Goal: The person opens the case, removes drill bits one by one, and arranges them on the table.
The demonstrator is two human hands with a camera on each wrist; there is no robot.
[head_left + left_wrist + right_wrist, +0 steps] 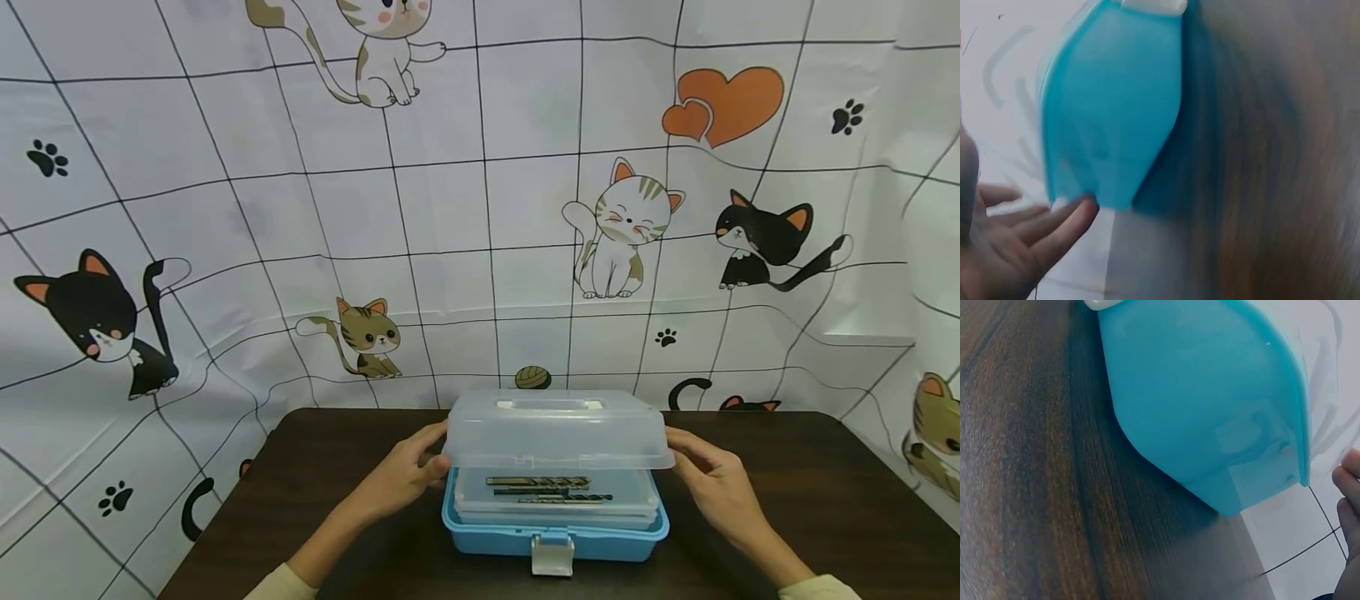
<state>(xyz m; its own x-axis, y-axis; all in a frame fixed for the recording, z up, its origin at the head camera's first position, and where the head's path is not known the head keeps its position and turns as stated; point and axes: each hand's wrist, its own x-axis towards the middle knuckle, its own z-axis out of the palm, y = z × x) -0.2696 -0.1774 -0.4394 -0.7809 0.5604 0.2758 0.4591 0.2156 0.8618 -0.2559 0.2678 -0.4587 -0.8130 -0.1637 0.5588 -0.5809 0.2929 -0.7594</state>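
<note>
A blue toolbox (555, 543) stands on the dark table, its clear lid (558, 429) raised and tilted back. Inside, a translucent tray (555, 512) is visible below the lid's front edge, with several metal drill bits (540, 482) across it. My left hand (405, 471) holds the lid's left side, thumb toward the front. On the opposite side my right hand (708, 475) holds the lid's right edge. The left wrist view is blurred; there the left fingers (1063, 234) reach the toolbox's back corner. Right fingertips (1350, 478) show beside the clear lid in the right wrist view.
A white latch (552, 556) hangs down at the toolbox's front. Dark wooden table (810, 492) extends to both sides. Close behind its far edge hangs a white sheet (525, 208) printed with cats and grid lines.
</note>
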